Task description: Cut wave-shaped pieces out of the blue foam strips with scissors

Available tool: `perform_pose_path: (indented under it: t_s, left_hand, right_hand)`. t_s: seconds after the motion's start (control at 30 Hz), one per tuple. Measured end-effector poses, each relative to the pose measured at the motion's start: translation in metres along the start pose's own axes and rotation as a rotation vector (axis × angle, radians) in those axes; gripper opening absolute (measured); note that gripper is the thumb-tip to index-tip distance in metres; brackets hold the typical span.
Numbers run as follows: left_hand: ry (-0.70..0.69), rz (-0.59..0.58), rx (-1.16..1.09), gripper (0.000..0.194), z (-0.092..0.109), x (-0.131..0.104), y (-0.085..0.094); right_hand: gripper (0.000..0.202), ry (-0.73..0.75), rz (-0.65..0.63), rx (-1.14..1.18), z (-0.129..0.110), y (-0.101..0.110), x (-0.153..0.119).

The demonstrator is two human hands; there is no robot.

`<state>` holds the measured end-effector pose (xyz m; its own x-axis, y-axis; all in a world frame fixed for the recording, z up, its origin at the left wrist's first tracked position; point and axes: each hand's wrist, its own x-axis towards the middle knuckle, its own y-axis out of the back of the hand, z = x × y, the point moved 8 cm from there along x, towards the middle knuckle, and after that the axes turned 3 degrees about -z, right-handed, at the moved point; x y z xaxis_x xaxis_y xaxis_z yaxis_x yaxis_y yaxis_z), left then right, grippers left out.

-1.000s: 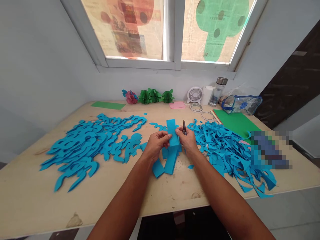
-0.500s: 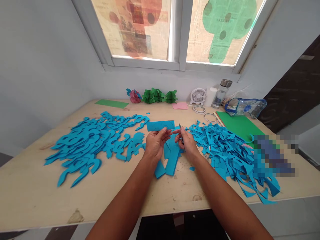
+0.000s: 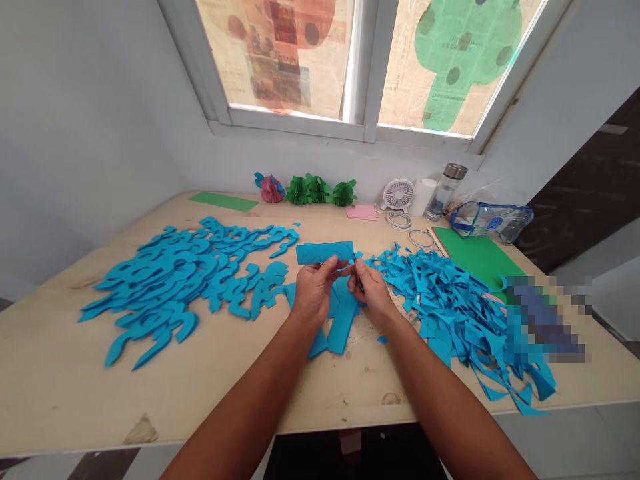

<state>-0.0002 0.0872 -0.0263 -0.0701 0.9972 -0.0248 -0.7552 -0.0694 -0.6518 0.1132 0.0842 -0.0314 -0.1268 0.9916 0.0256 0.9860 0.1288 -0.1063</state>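
L hand pinching blue strip w/ drawn curves, R hand gripping scissors, newsprint text illegible

1 blue scrap heap, 3 green paper ornaments, 1 pink-and-blue ornament, 1 fan, 1 bottle, 1 clear pouch, 1 white cylinder, 2 hands.

L hand & R hand: both bare, slim fingers, thumbs visible; nail detail too small to tell. Behind each hand, wrist narrows, then L forearm & R forearm widen twd elbow, bare as far as pic shows, smooth outline. Below hands, btwn forearms, blk area, poss. clothing on lap, can't tell for sure; small dull reddish patch w/in it, blurred, unclear if part of clothes.
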Motion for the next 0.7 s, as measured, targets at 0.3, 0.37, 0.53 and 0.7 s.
perform_pose_path:
  t_s: [0.3,0.37,0.53,0.7]
  left_hand:
    - [-0.018,0.012,0.033,0.022,-0.0011,-0.0012,-0.0001]
    - [-0.028,0.018,0.038,0.022,-0.0012,-0.0013,0.0002]
    - [-0.054,0.006,0.08,0.022,0.0006,-0.0026,-0.0024]
    - [-0.073,0.002,0.111,0.021,0.0036,-0.0053,-0.0054]
  right_hand:
    - [0.057,-0.004,-0.031,0.043,-0.0043,-0.0051,-0.0031]
    - [0.056,-0.01,-0.033,0.045,-0.0049,-0.0056,-0.0038]
    - [0.056,-0.028,-0.015,0.083,-0.0063,-0.0053,-0.0054]
    - [0.056,-0.042,-0.012,0.116,-0.0061,-0.005,-0.0063]
